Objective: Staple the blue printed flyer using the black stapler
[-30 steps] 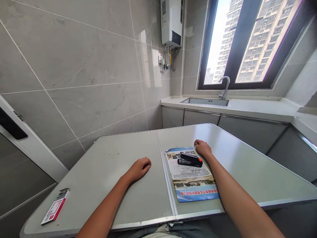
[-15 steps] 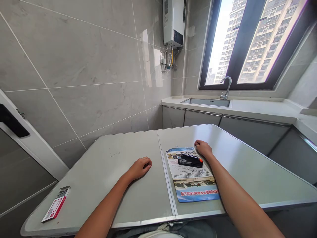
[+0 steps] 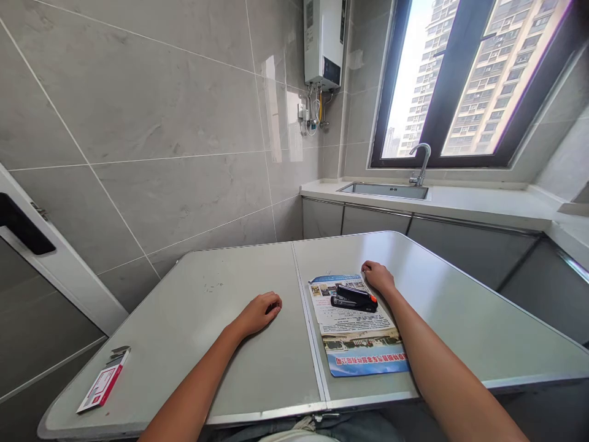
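Observation:
My left hand [image 3: 261,312] rests on the left half of the table with its fingers loosely curled and nothing seen in them. On the right half, my right hand [image 3: 379,276] lies at the upper right edge of a printed sheet [image 3: 359,344], its fingers also curled in and holding nothing that I can see. Just left of it, a black stapler [image 3: 353,298] with an orange-red spot at one end lies on the sheet, apart from the fingers. The sheet carries small pictures, text and a blue band with red characters.
A folding table [image 3: 257,380] with a metal seam fills the foreground. At its left edge lies a small white and red box [image 3: 102,385] with grey metal strips at its far end. Beyond stand a counter with a sink [image 3: 386,190], a faucet [image 3: 420,164] and a wall-mounted water heater [image 3: 324,43].

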Demonstrator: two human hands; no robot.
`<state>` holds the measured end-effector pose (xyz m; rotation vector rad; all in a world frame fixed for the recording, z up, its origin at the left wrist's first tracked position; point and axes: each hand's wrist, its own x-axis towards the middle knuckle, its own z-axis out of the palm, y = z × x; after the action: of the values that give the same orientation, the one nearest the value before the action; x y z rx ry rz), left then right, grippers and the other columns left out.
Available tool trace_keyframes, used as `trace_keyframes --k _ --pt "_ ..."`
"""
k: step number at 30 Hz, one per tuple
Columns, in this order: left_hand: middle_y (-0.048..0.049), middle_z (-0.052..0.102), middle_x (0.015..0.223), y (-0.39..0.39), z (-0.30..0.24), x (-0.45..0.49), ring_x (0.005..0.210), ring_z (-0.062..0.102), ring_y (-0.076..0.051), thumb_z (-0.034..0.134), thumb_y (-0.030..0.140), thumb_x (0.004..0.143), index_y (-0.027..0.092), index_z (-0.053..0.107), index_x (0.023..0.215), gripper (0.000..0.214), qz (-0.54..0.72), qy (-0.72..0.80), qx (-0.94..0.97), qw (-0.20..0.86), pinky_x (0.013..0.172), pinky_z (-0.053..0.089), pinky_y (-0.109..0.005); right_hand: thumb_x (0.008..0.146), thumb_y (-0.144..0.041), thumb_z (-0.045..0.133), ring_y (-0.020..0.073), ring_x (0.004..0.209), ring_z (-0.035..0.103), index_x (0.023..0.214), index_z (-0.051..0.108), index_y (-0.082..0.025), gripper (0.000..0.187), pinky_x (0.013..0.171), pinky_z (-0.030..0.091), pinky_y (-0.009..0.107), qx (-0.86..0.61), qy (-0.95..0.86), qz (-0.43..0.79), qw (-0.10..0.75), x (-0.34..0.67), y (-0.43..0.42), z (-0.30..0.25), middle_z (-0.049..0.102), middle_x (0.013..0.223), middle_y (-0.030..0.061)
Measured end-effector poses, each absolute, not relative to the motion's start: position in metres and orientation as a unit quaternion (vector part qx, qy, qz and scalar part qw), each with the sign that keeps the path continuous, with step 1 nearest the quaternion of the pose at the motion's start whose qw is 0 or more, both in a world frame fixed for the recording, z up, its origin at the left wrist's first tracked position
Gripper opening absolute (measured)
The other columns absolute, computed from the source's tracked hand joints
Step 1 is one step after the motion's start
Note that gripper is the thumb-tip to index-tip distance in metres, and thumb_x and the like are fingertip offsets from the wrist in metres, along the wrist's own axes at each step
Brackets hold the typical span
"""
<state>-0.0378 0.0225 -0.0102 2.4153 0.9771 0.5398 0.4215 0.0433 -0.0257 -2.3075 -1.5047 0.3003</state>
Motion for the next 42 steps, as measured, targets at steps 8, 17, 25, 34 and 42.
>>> trace_keyframes --k 8,17,25,34,42 --pt "-0.0029 0.070 0.096 0.023 -0.012 -0.038 0.081 0.059 -0.018 0.051 0.028 0.099 0.024 0.068 0.096 0.018 0.198 0.354 0.884 0.234 0.074 0.047 -0.032 0.093 -0.029 0.044 0.0282 0.106 0.067 0.118 0.076 -0.026 0.041 0.076 0.045 0.032 -0.819 -0.530 0.111 0.191 0.425 0.046 -0.030 0.076 0.120 0.0100" --pt "-0.0031 0.070 0.096 0.024 -0.012 -0.038 0.081 0.059 -0.018 0.051 0.027 0.099 0.023 0.068 0.096 0.017 0.193 0.357 0.885 0.228 0.077 0.047 -0.033 0.095 -0.029 0.044 0.0283 0.106 0.067 0.113 0.076 -0.025 0.038 0.074 0.043 0.033 -0.813 -0.536 0.106 0.201 0.429 0.051 -0.036 0.076 0.121 0.0103" --pt "-0.0031 0.070 0.098 0.025 -0.013 -0.039 0.084 0.060 -0.018 0.051 0.026 0.099 0.023 0.068 0.097 0.018 0.191 0.355 0.885 0.231 0.077 0.047 -0.032 0.096 -0.028 0.045 0.0256 0.103 0.068 0.110 0.077 -0.025 0.035 0.075 0.043 0.030 -0.815 -0.530 0.100 0.211 0.431 0.055 -0.043 0.077 0.115 0.0084" --pt "-0.0020 0.069 0.097 0.023 -0.012 -0.038 0.082 0.059 -0.018 0.051 0.026 0.100 0.024 0.067 0.096 0.017 0.188 0.357 0.884 0.234 0.075 0.045 -0.031 0.096 -0.029 0.046 0.0253 0.101 0.068 0.104 0.077 -0.025 0.032 0.071 0.042 0.029 -0.815 -0.529 0.094 0.218 0.431 0.055 -0.042 0.078 0.114 0.0077" --pt "-0.0022 0.069 0.098 0.023 -0.012 -0.039 0.081 0.057 -0.017 0.050 0.027 0.101 0.024 0.067 0.098 0.018 0.186 0.359 0.884 0.233 0.075 0.045 -0.031 0.095 -0.029 0.047 0.0257 0.100 0.069 0.105 0.077 -0.025 0.032 0.072 0.043 0.030 -0.813 -0.531 0.094 0.221 0.432 0.055 -0.043 0.078 0.111 0.0084"
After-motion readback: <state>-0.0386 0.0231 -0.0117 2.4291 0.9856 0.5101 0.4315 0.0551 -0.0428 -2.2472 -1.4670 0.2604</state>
